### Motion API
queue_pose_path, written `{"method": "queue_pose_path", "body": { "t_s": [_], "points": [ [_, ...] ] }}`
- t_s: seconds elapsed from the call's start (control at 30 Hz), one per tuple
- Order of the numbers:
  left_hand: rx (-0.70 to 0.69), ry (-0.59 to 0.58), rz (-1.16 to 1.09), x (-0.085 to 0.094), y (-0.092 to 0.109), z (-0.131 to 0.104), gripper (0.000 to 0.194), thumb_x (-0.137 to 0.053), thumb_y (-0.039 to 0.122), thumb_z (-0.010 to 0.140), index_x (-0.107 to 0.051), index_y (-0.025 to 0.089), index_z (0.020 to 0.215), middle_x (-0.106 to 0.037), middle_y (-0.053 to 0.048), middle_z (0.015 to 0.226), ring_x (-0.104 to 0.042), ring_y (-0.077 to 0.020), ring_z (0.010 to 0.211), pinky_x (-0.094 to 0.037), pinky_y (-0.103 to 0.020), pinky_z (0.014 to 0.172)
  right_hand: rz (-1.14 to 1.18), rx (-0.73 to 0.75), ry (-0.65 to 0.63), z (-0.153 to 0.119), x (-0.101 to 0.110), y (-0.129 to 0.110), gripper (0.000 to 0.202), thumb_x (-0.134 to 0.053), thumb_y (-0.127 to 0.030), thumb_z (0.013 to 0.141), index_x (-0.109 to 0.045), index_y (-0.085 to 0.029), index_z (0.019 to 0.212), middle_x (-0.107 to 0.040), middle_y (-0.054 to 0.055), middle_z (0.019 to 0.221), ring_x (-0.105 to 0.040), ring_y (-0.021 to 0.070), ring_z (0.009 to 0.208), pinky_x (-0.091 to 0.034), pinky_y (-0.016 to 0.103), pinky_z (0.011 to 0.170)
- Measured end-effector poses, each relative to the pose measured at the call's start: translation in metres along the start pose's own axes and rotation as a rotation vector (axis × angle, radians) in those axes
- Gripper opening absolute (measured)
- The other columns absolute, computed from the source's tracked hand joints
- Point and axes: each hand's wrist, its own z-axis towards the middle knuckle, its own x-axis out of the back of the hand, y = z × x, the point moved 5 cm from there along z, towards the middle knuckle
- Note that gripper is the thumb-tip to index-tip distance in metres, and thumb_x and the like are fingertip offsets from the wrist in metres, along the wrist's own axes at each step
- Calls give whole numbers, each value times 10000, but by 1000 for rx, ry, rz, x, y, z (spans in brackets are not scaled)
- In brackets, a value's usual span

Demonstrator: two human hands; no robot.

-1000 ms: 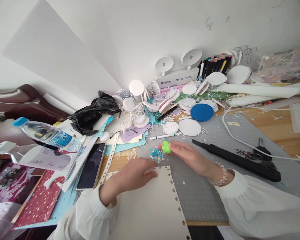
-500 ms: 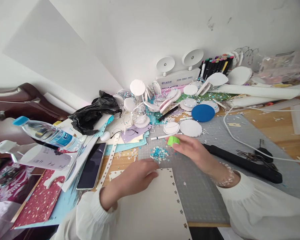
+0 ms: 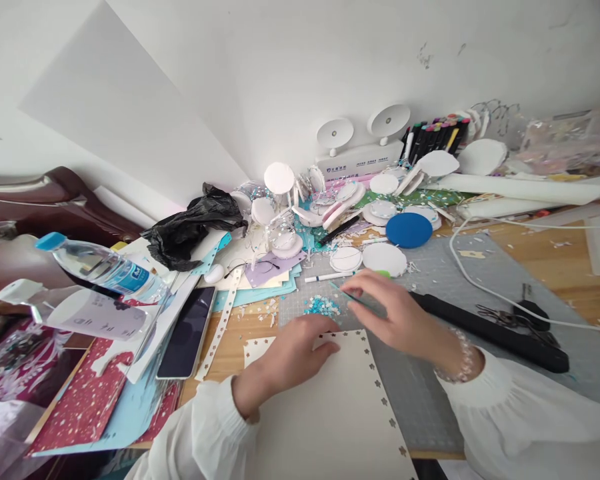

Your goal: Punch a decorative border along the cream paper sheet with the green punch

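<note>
A cream sheet (image 3: 330, 413) lies in front of me, with small flower-shaped holes along its top and right edges. My left hand (image 3: 303, 350) rests on its upper part, thumb apart from the bent fingers, holding nothing visible. Above the sheet's upper right corner, my right hand (image 3: 390, 310) pinches a thin teal tool (image 3: 345, 291), too blurred to name. Its tip points left, towards a small heap of blue and white bits (image 3: 323, 305) on the grey mat (image 3: 415, 407). Partly hidden behind my right hand is a bright green object (image 3: 383, 273).
White discs and a blue disc (image 3: 409, 230) crowd the back. On the left stand a phone (image 3: 186, 333), a leaning water bottle (image 3: 110, 267) and a black plastic bag (image 3: 190, 227). A black bar (image 3: 495, 330), keys and a white cable (image 3: 460, 257) lie right.
My right hand has let go of the green object, which is now behind it, and holds the thin teal tool. The sheet and my left hand have shifted right.
</note>
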Motion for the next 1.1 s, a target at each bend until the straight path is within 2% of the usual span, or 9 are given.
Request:
{"method": "queue_pose_path", "body": {
  "t_s": [0.07,0.13,0.17,0.33,0.43,0.53,0.7,0.83,1.1],
  "points": [
    [-29,-13,-13,-2,3,3,119,-630,138,831,-660,197,930,-733,-21,942,-681,-192,879,-521,-286,786,65,-3,-175,-8,-8,-8,107,-573,-192,877,-592,-210,982,-622,56,926,-586,206,861,-483,321,757],
    [-45,-23,6,-2,3,3,125,-608,135,841,-666,201,931,-729,-19,929,-677,-187,870,-516,-280,779,80,-12,-247,-17,-11,-10,55,-548,-191,906,-599,-210,901,-628,40,856,-590,190,811,-475,306,718],
    [-48,-22,22,-1,3,1,133,-598,141,849,-669,205,941,-727,-19,933,-674,-185,870,-514,-280,780,78,-31,-255,-22,-10,-8,107,-517,-185,926,-593,-210,856,-623,33,822,-588,182,788,-469,301,705],
    [-33,39,69,15,-8,-18,140,-533,172,903,-665,207,931,-716,-36,928,-654,-180,872,-510,-294,785,23,-124,-245,-39,3,7,167,-494,-188,937,-581,-218,797,-619,21,784,-579,174,746,-470,303,677],
    [-20,80,101,19,-15,-32,150,-513,178,921,-660,208,922,-702,-33,892,-641,-179,855,-504,-293,767,-18,-89,-247,-41,0,4,112,-519,-186,919,-609,-220,864,-643,45,866,-595,203,840,-490,337,745],
    [-36,109,99,16,-17,-39,156,-513,168,926,-663,210,917,-686,-28,872,-630,-175,840,-500,-280,747,-79,-8,-253,-38,-12,-8,96,-545,-197,918,-628,-216,964,-650,71,964,-581,237,956,-479,390,839],
    [-102,142,99,9,-14,-38,202,-495,98,924,-669,191,968,-670,-44,921,-615,-179,881,-503,-284,781,-225,133,-289,-33,-31,-26,245,-443,-170,974,-670,-188,883,-634,62,856,-555,214,827,-460,393,751],
    [-124,147,193,7,-15,-41,238,-475,88,932,-664,186,1037,-657,-64,978,-594,-201,909,-515,-321,809,-320,165,-275,-37,-32,-22,267,-438,-180,983,-687,-174,886,-624,70,839,-537,216,797,-446,397,721],
    [-234,167,337,-2,-17,-49,236,-432,103,959,-637,156,1063,-646,-69,950,-564,-199,858,-524,-318,759,-333,242,-236,-49,-41,-20,231,-432,-113,973,-661,-144,988,-625,98,927,-541,232,898,-455,415,828]
  ]
}}
